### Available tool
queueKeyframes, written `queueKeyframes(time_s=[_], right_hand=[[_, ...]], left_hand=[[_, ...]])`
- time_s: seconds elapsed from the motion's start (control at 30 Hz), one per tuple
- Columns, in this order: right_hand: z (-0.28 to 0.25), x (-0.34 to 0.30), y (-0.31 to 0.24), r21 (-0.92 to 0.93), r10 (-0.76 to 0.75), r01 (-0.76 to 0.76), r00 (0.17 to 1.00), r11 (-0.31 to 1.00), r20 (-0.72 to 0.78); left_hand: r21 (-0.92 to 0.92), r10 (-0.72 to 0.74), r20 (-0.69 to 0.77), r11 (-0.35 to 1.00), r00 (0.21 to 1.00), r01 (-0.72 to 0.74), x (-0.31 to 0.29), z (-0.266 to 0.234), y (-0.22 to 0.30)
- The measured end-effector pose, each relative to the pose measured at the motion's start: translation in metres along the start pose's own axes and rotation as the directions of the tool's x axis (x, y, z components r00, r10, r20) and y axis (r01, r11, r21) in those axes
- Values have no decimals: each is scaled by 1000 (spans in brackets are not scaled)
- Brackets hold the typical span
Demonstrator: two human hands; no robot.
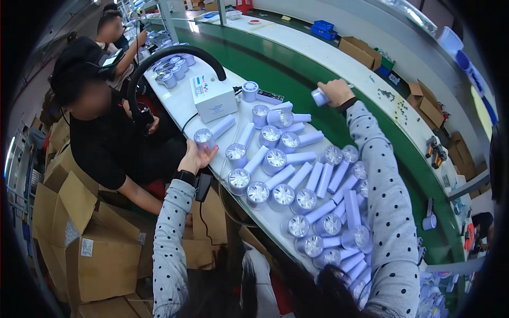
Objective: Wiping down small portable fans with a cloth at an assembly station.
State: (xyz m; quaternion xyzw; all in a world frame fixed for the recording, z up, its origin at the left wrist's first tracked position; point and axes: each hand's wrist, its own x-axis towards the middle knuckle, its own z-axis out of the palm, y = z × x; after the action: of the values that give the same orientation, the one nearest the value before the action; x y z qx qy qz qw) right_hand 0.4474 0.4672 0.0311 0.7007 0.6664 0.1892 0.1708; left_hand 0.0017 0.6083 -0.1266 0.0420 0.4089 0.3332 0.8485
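Note:
At the left edge of the white table, my left hand [198,157] cups the round head of a lavender handheld fan [204,137], thumb on one side and fingers on the other. The fan's handle points away to the right. My right hand [338,93] reaches out over the green belt, closed around a lavender handheld fan [319,97]; only its round end shows beyond the fingers. Between my arms, several lavender fans [275,161] with clear fronts and silvery blades lie in rows on the table, some partly hidden by my right sleeve.
A white box-shaped device [213,98] stands beyond my left hand, under a black flexible hose [180,49]. A co-worker [101,127] sits at left above open cardboard boxes [106,249]. Across the green belt [297,77], a white ledge carries blue bins [323,30] and cartons.

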Motion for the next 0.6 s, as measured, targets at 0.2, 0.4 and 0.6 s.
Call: queueKeyframes(time_s=[0.2, 0.4, 0.6], right_hand=[[-108, -114, 26, 216, 123, -82, 975, 973, -185], [-253, -310, -52, 320, 328, -217, 879, 922, -348], [-273, -455, -187, 193, 282, -214, 554, 957, -783]], left_hand=[[190, 138, 135, 968, 981, -163, -63, -6, -56], [222, 558, 411, 706, 721, -672, -242, 8, -174], [96, 172, 813, 902, 556, -420, -434, 44, -309]])
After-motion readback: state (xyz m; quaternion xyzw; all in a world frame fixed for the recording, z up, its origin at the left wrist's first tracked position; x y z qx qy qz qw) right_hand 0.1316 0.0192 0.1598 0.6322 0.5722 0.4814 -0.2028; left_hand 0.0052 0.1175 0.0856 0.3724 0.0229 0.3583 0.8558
